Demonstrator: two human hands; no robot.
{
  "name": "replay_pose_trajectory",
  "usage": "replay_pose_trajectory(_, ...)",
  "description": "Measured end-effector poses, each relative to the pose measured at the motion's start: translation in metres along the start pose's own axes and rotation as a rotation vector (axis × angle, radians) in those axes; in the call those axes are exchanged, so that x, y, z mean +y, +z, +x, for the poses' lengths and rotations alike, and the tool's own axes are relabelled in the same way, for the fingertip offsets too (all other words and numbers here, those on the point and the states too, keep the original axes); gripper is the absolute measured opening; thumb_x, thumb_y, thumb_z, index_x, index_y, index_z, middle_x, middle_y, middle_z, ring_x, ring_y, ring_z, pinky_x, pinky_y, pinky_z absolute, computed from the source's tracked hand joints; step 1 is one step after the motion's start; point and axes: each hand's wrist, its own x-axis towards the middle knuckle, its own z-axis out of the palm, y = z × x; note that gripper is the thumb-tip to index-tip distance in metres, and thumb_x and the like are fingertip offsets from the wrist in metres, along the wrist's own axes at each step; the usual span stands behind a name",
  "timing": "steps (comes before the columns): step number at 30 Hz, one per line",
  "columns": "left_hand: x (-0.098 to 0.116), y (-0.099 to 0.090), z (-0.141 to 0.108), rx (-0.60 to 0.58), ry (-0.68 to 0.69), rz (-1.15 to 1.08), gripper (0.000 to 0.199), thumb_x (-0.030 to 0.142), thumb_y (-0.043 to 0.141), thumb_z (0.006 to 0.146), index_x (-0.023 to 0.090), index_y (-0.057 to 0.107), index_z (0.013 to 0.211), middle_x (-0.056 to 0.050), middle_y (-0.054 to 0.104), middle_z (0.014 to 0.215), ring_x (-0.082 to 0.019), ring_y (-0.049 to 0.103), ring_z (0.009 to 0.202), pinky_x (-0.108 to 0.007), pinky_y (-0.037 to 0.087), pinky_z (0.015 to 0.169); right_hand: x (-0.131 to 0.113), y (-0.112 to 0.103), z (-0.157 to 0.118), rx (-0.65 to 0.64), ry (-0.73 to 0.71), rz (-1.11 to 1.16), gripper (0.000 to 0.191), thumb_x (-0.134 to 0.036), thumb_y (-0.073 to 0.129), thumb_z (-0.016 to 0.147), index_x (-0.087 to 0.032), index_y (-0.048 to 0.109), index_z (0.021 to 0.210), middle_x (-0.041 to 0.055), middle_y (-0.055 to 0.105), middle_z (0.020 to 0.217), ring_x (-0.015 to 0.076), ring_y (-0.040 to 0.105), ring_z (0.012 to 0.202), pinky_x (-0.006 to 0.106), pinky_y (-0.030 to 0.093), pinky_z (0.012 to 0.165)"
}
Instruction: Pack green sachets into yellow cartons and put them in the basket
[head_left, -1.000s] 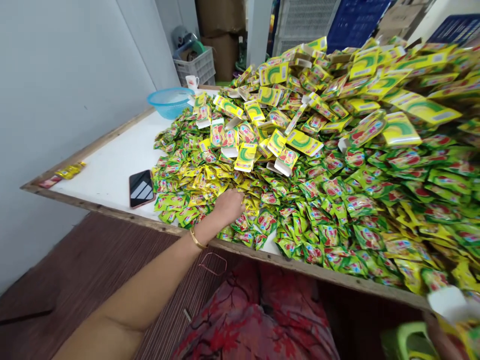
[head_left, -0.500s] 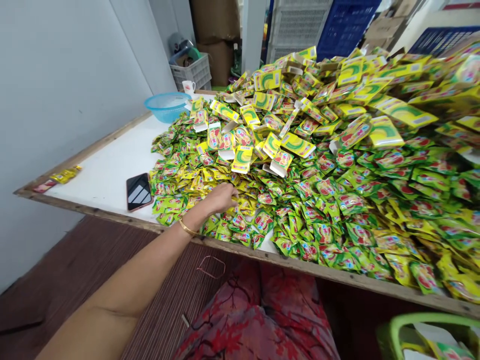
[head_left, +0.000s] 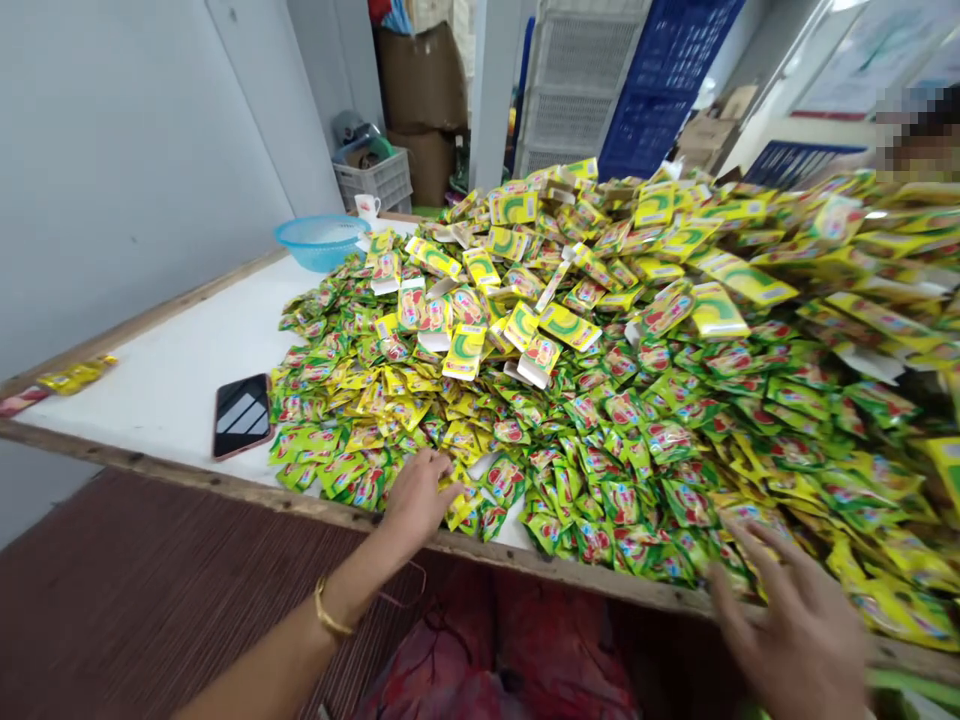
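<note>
Small green and yellow candy packets (head_left: 585, 490) with red fruit prints lie heaped along the front of the white-topped table (head_left: 187, 340). My left hand (head_left: 420, 497), with a gold bangle at the wrist, rests at the near edge of the heap. Its fingers are bent and the thumb stands apart from them, touching or just over the packets; I see nothing held. Farther right, my right hand (head_left: 802, 620) hovers by the front edge with fingers spread, slightly blurred. Yellow-and-green small cartons (head_left: 465, 350) lie on top of the heap.
A phone (head_left: 241, 415) lies left of the heap. Behind it are a blue basket (head_left: 322, 243) and a white mug (head_left: 367, 207). Yellow packets (head_left: 75, 377) sit in the left corner. A wooden rim (head_left: 225, 497) edges the table. Part of another person shows at the far right.
My left hand has drawn back toward the front edge, and its fingers have loosened. My right hand has come into view at the lower right. The camera view has shifted.
</note>
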Motion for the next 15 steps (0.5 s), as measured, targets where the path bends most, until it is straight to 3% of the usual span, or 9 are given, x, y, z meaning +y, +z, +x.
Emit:
replay_pose_trajectory(3, 0.004, 0.0, -0.003, -0.005, 0.035, 0.027, 0.011, 0.017, 0.058, 0.074, 0.02, 0.051, 0.066, -0.002, 0.058, 0.077, -0.019, 0.056, 0.079, -0.028, 0.042, 0.072, -0.037, 0.043, 0.053, 0.002, -0.213, -0.011, 0.036, -0.028, 0.053, 0.086, -0.02, 0.053, 0.122, 0.011, 0.057, 0.119, 0.0256, 0.053, 0.11, 0.042, 0.042, 0.092)
replay_pose_trajectory(6, 0.005, -0.001, -0.006, 0.044, 0.071, -0.043, 0.011, 0.018, 0.053, 0.076, 0.02, 0.048, 0.067, -0.002, 0.056, 0.077, -0.018, 0.055, 0.076, -0.028, 0.041, 0.069, -0.062, 0.084, 0.113, -0.066, -0.323, -0.054, 0.037, -0.018, 0.048, 0.087, -0.02, 0.053, 0.123, 0.0098, 0.055, 0.125, 0.0239, 0.047, 0.118, 0.041, 0.035, 0.098)
replay_pose_trajectory(10, 0.0, 0.005, -0.007, 0.14, 0.1, -0.214, 0.017, 0.024, 0.05, 0.076, 0.021, 0.041, 0.062, 0.001, 0.05, 0.068, -0.016, 0.05, 0.067, -0.027, 0.041, 0.065, -0.069, 0.131, 0.175, -0.319, -0.368, -0.161, 0.052, -0.006, 0.042, 0.083, -0.019, 0.044, 0.133, 0.0114, 0.051, 0.132, 0.0267, 0.045, 0.12, 0.043, 0.035, 0.093)
replay_pose_trajectory(12, -0.004, 0.009, -0.006, 0.148, 0.068, -0.304, 0.019, 0.026, 0.05, 0.075, 0.021, 0.039, 0.06, 0.002, 0.046, 0.063, -0.015, 0.048, 0.063, -0.026, 0.04, 0.062, -0.069, 0.15, 0.195, -0.436, -0.396, -0.18, 0.055, -0.004, 0.042, 0.082, -0.02, 0.041, 0.135, 0.0109, 0.051, 0.133, 0.0267, 0.046, 0.118, 0.042, 0.035, 0.09)
replay_pose_trajectory(15, -0.008, 0.011, -0.003, 0.099, -0.026, -0.447, 0.012, 0.03, 0.054, 0.072, 0.02, 0.049, 0.066, 0.002, 0.051, 0.065, -0.015, 0.051, 0.065, -0.026, 0.043, 0.064, -0.074, 0.169, 0.213, -0.501, -0.424, -0.157, 0.048, -0.007, 0.042, 0.084, -0.021, 0.045, 0.13, 0.0092, 0.052, 0.131, 0.0252, 0.047, 0.117, 0.041, 0.034, 0.089)
